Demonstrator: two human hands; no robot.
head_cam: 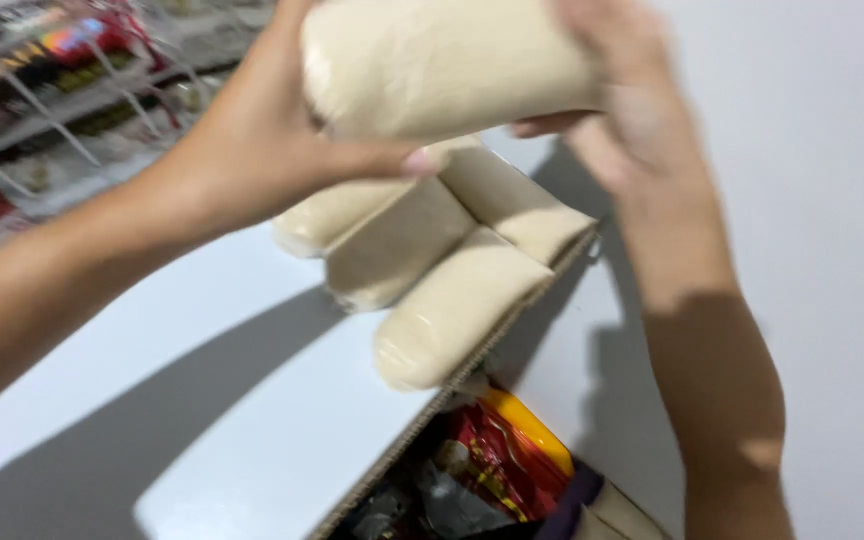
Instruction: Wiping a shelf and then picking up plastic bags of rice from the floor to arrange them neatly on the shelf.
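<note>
Overhead, pale beige soft packet [442, 65], plump, clear-wrapped, slightly blurred

I hold one packet [442, 65] between my left hand [272, 150] and right hand [632, 110], above four packets [432, 270] lying side by side on the shelf [202, 400]; a wire rack [62, 100] stands far left.

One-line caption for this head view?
Both hands, left and right, hold a beige packet above more packets lying on a white shelf.
</note>
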